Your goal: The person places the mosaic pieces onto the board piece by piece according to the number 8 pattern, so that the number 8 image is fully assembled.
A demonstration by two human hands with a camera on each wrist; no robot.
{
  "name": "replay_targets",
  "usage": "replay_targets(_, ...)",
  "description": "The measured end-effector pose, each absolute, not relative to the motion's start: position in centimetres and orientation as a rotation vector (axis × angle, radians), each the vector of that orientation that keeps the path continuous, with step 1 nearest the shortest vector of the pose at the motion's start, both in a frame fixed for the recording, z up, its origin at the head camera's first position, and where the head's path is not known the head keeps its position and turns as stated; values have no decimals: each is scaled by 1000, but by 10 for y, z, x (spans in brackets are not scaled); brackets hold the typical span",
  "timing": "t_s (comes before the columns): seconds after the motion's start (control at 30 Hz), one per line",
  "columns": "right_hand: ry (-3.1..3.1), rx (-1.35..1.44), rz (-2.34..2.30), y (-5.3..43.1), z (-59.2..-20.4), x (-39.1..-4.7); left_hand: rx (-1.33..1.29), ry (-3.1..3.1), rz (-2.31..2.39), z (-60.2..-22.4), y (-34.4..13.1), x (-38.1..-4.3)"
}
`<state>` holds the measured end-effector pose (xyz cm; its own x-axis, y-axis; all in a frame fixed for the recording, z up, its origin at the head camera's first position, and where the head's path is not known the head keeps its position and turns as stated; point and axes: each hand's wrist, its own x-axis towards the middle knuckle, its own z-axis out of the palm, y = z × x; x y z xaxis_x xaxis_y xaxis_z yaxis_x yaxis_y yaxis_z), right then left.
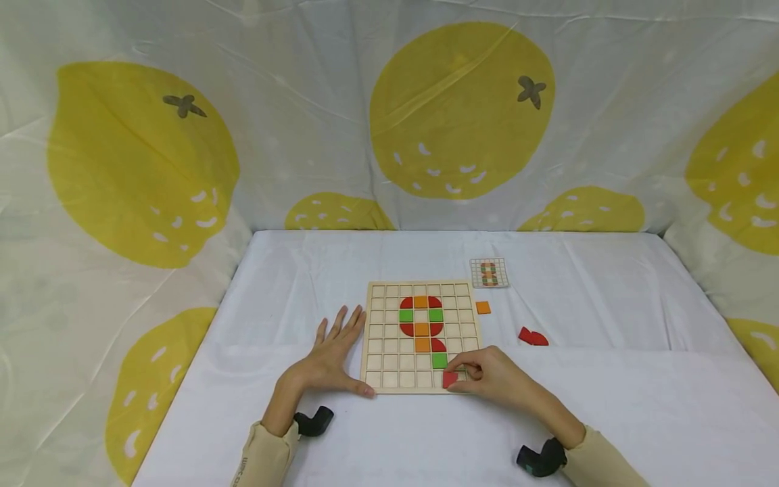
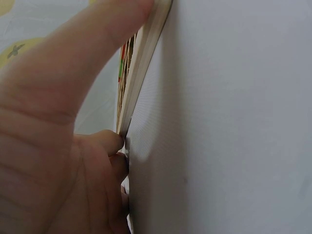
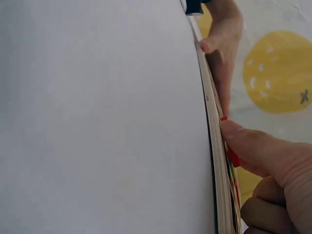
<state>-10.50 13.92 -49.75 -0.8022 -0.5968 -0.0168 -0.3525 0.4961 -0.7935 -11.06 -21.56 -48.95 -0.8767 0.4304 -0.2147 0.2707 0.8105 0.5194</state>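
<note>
A square wooden grid board (image 1: 392,362) lies on the white cloth, with red, green and orange tiles set in some of its cells. My left hand (image 1: 325,362) rests at the board's left side, fingers spread and straight, thumb at the near left corner. Over the near right part of the board, my right hand (image 1: 496,382) pinches a red tile (image 1: 450,379) between thumb and index finger. That red tile (image 3: 233,157) is tilted in the right wrist view, and the fingers hide part of it. Just beyond it sits a green tile (image 1: 439,361) in a cell.
A small pattern card (image 1: 489,273) lies behind the board's far right corner. Near the right edge is a loose orange square tile (image 1: 483,308). Farther right, red pieces (image 1: 533,337) lie together on the cloth. Lemon-print fabric (image 1: 304,135) stands behind and at the sides.
</note>
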Motion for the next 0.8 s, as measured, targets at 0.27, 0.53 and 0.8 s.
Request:
replay_targets(0.27, 2475, -800, -1197, 136, -497, -104, 539, 2679, 709, -489, -215, -111)
replay_targets(0.53, 2442, -749, -1255, 137, -499, -104, 540, 2679, 704, -490, -215, -110)
replay_targets(0.8, 2482, -722, -1291, 131, -501, -101, 539, 2683, 690, -490, -215, -110)
